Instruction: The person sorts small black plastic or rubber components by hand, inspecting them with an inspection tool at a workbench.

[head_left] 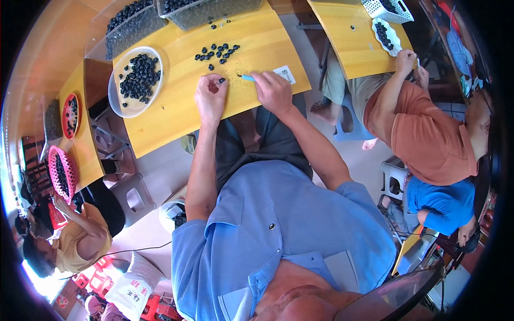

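My left hand pinches a small black round piece between thumb and fingertips, just above the yellow wooden table. In my right hand is a slim tool with a light-blue handle; its thin dark tip points left, a short way apart from the black piece. What kind of tool it is, I cannot make out. Beyond my hands lies a loose group of black round pieces. Fine crumbs are scattered on the tabletop around the tool. A white printed card lies beside my right hand.
Left of my hands stands a round clear tub with many black pieces. Clear bins full of them line the far edge. Co-workers sit at tables on both sides, near a pink basket, a red dish and a white dish.
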Demonstrator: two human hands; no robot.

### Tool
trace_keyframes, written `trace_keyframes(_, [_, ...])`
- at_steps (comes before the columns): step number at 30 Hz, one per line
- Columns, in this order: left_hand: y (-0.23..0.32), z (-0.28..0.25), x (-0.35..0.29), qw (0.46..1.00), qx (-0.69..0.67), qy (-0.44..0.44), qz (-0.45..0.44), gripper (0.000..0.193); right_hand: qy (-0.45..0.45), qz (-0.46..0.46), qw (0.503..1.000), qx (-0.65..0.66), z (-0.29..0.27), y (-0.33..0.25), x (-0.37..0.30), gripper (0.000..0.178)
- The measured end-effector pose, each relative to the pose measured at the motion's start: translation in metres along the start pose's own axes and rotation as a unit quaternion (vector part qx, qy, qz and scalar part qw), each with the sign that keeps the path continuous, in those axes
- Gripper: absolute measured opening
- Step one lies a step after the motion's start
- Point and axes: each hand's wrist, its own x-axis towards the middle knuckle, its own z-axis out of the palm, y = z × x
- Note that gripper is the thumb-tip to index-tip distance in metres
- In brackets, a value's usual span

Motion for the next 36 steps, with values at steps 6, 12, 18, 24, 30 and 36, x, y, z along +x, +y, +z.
trace_keyframes(6, [-0.0006,0.0002,-0.0019,0.997,0.022,-0.033,0.071,0.017,0.008,-0.004,1.0,0.013,0.001,-0.0009,-0.0001,0.027])
trace_keyframes(12, [-0.0067,0.003,-0.0014,0.998,-0.019,-0.029,0.048,0.025,-0.005,-0.016,1.0,0.006,-0.0017,-0.0016,0.0007,0.025])
trace_keyframes(18, [-0.0039,0.0064,-0.0023,0.997,-0.052,-0.061,0.012,0.032,-0.017,-0.035,0.999,-0.003,-0.0039,-0.0022,0.0009,0.025])
trace_keyframes(24, [-0.0023,0.0057,-0.0027,0.994,-0.067,-0.085,-0.002,0.038,-0.022,-0.054,0.998,-0.006,-0.0042,-0.0034,0.0017,0.026])
trace_keyframes(30, [-0.001,0.0051,-0.0035,0.989,-0.117,-0.093,-0.009,0.041,-0.024,-0.059,0.998,-0.006,-0.0022,-0.0022,0.001,0.024])
trace_keyframes(36, [-0.0003,0.0038,-0.0037,0.986,-0.13,-0.099,-0.018,0.041,-0.019,-0.056,0.998,-0.011,-0.0017,-0.0022,0.0013,0.023])
